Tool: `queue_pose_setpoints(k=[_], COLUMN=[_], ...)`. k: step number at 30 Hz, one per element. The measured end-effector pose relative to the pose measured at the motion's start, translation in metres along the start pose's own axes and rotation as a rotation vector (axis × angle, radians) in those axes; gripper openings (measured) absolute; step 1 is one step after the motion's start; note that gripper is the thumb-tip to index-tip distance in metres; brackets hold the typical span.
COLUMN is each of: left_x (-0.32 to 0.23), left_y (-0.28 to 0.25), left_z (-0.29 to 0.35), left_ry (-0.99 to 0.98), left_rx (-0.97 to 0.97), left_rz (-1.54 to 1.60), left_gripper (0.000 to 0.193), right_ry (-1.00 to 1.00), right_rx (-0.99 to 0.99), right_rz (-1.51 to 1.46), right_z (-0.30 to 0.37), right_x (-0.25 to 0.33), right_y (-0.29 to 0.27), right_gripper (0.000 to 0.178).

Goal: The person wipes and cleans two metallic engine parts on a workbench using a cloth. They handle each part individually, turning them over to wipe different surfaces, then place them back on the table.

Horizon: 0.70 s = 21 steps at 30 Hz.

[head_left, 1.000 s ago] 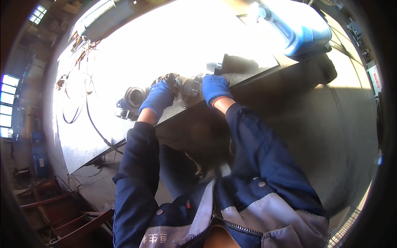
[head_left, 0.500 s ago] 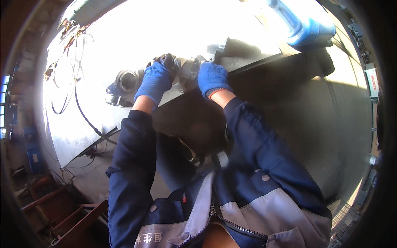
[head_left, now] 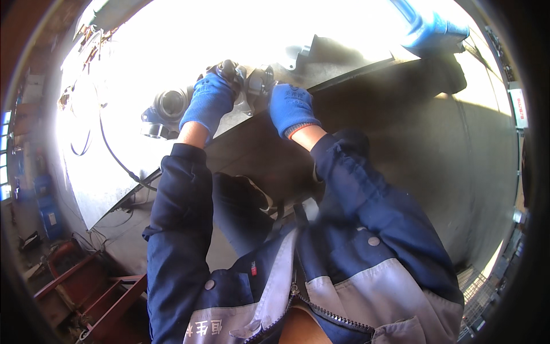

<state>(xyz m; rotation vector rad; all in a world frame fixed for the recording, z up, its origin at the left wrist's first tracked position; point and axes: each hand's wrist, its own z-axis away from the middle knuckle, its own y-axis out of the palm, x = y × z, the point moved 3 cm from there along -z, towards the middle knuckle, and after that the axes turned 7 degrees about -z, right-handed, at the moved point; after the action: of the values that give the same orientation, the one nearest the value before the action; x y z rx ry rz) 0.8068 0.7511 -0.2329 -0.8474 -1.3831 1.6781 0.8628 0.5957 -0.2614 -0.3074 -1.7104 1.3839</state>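
Note:
A grey metal casting [head_left: 250, 94] with ring-shaped openings lies along the near edge of the bench. My left hand [head_left: 208, 101], in a blue knitted glove, is closed over its dark upper middle part. To the left of that hand a round open port [head_left: 171, 103] faces up, and a smaller metal ring [head_left: 154, 131] sits below it. My right hand [head_left: 293, 109], also blue-gloved, is closed beside the flange [head_left: 261, 80] at the casting's right end. Its fingertips are hidden, so what they hold cannot be made out.
A grey angled bracket [head_left: 294, 56] stands beyond my right hand, casting a dark shadow. A blue plastic jug [head_left: 433, 31] is at the far right. Cables [head_left: 109, 140] run over the bench's left side. A red metal frame [head_left: 103, 304] stands at lower left. Glare whitens the benchtop.
My right hand has shifted slightly left and down, and more of the right-end flange shows beside it. My left hand keeps its hold on the casting. The whole view has turned slightly.

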Motion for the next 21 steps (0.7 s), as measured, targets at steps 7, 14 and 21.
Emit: queue_pose_setpoints(k=[7, 14, 21], left_x=[0.002, 0.008, 0.019], left_y=[0.004, 0.007, 0.037], left_z=[-0.004, 0.039, 0.099], left_ry=[0.121, 0.075, 0.245], left_rx=[-0.096, -0.38, -0.546], left_rz=[0.022, 0.178, 0.076], left_gripper=[0.047, 0.073, 0.094], right_ry=[0.026, 0.044, 0.32], right_rx=[0.05, 0.038, 0.428], right_rz=[-0.085, -0.934, -1.508], right_z=[0.018, -0.016, -0.023], right_x=[-0.012, -0.017, 0.01], right_y=[0.006, 0.031, 0.03], right_gripper=[0.018, 0.034, 0.019])
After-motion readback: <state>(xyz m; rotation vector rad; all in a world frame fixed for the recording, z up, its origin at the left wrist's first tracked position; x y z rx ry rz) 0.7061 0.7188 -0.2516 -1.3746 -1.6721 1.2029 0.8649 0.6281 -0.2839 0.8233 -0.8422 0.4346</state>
